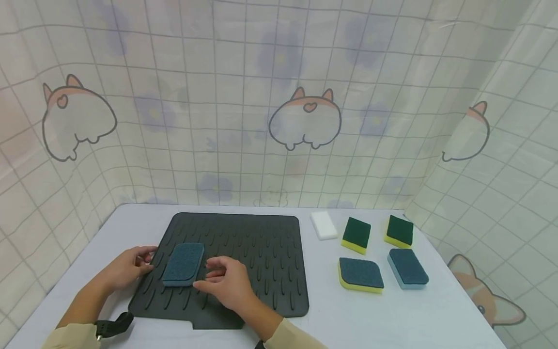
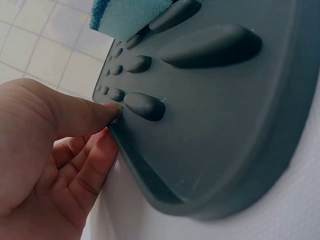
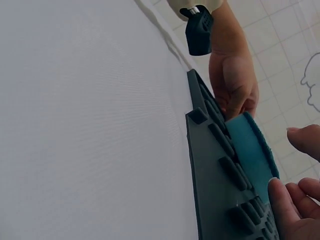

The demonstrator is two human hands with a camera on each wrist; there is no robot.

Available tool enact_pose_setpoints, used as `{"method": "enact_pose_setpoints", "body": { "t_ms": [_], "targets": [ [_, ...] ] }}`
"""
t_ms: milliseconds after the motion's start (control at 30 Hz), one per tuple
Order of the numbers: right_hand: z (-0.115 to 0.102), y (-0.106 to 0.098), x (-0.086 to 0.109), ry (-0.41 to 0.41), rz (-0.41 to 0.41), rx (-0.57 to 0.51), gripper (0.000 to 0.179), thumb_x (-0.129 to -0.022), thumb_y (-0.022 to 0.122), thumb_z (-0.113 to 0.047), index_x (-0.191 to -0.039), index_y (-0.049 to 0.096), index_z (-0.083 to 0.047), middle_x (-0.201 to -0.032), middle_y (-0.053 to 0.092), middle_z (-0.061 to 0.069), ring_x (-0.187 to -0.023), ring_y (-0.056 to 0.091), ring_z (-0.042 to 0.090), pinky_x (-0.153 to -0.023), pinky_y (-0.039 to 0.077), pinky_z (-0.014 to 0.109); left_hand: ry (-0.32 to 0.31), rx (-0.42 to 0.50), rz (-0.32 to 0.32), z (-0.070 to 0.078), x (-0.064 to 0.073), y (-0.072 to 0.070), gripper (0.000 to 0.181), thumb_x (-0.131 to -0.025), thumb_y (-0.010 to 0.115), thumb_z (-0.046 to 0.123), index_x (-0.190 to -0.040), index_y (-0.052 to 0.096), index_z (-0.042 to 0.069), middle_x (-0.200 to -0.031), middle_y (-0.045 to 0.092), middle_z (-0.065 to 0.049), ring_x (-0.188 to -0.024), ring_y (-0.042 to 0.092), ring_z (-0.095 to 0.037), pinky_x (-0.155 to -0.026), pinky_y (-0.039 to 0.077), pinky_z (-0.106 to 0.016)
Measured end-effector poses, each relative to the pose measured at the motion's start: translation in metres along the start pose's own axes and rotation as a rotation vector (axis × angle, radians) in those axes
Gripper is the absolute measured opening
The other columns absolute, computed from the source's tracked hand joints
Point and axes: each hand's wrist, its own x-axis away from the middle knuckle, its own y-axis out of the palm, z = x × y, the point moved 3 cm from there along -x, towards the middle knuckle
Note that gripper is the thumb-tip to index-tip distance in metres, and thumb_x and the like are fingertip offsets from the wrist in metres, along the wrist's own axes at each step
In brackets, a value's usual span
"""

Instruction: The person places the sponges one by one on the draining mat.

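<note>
A dark grey ridged rubber mat [image 1: 244, 242] lies on the white table. On its left part rests a sponge [image 1: 184, 264], blue with a darker scouring top. My left hand [image 1: 124, 267] is at the mat's left edge; in the left wrist view its thumb [image 2: 95, 116] sits on the rim and the fingers curl against the side below, pinching the edge. My right hand [image 1: 231, 286] is just right of the sponge, fingers loosely bent and spread from the thumb. In the right wrist view, the thumb tip is at the sponge's corner; whether it touches cannot be made out.
Right of the mat lie a white sponge block [image 1: 324, 225], two green-and-yellow sponges [image 1: 356, 233] [image 1: 398, 231], a blue-grey and yellow sponge [image 1: 361, 274] and another blue sponge [image 1: 408, 267]. A patterned curtain [image 1: 244, 160] hangs behind and at both sides of the table.
</note>
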Motion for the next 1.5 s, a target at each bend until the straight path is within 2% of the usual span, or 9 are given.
{"method": "enact_pose_setpoints", "body": {
  "t_ms": [200, 400, 767, 1500],
  "targets": [
    [0.002, -0.010, 0.005, 0.004, -0.045, -0.048, 0.050, -0.084, 0.086, -0.017, -0.129, 0.067, -0.004, -0.122, 0.070, 0.011, -0.096, 0.071, 0.010, -0.080, 0.059, 0.023, -0.020, 0.009, -0.004, -0.003, -0.001, 0.000, 0.054, -0.096, 0.063, 0.003, -0.143, 0.045, -0.015, -0.102, 0.054, -0.010, -0.089, 0.052, -0.021, -0.064, 0.046, -0.028],
    [0.005, -0.019, 0.009, -0.015, -0.067, -0.078, 0.050, -0.085, 0.084, -0.016, -0.129, 0.066, -0.002, -0.125, 0.068, 0.015, -0.099, 0.071, 0.012, -0.080, 0.059, 0.022, -0.010, -0.003, -0.005, -0.007, 0.000, -0.001, 0.054, -0.096, 0.063, 0.004, -0.143, 0.045, -0.014, -0.102, 0.054, -0.010, -0.088, 0.053, -0.020, -0.064, 0.046, -0.027],
    [0.003, -0.037, 0.016, -0.031, -0.047, -0.112, 0.049, -0.086, 0.083, -0.013, -0.129, 0.065, -0.001, -0.126, 0.066, 0.019, -0.102, 0.071, 0.018, -0.082, 0.058, 0.021, -0.014, 0.001, 0.003, -0.006, 0.001, -0.003, 0.053, -0.097, 0.063, 0.004, -0.143, 0.045, -0.015, -0.103, 0.054, -0.010, -0.090, 0.052, -0.021, -0.065, 0.046, -0.027],
    [0.006, -0.090, 0.038, -0.060, -0.015, -0.034, 0.046, -0.088, 0.082, -0.020, -0.128, 0.067, -0.002, -0.127, 0.068, 0.020, -0.104, 0.071, 0.020, -0.082, 0.058, 0.020, 0.001, -0.011, 0.000, -0.003, -0.003, -0.001, 0.053, -0.096, 0.063, 0.004, -0.143, 0.045, -0.015, -0.105, 0.056, -0.011, -0.092, 0.054, -0.022, -0.067, 0.047, -0.027]
  ]
}}
